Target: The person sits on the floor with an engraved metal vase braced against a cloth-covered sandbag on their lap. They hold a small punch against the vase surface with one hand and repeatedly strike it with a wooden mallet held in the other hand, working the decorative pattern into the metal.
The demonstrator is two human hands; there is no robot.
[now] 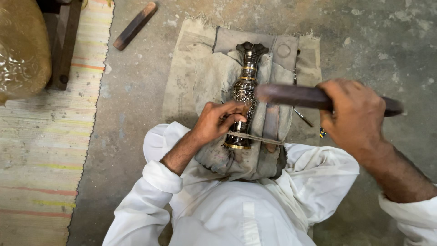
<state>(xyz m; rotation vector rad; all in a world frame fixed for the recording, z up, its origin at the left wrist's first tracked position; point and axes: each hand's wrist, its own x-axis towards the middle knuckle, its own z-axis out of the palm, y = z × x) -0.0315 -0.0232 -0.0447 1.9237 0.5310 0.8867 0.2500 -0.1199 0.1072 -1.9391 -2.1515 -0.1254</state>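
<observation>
From the head camera, a slender dark metal vase with engraved silver pattern and brass bands point(244, 89) is seen lying on folded grey cloth padding point(273, 123), directly under the left hand point(218, 120). The left hand's fingers are pinched narrowly against the vase's lower body; whether a small tool is held there cannot be told. A dark wooden stick-shaped mallet point(291, 94) is gripped by the right hand point(353, 114), raised just right of the vase. A flat wooden bar point(135, 25) lies well beyond the left hand.

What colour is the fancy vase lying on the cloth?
The vase is dark, nearly black, with gold bands and pale engraved patterns; the head view shows it.
</observation>
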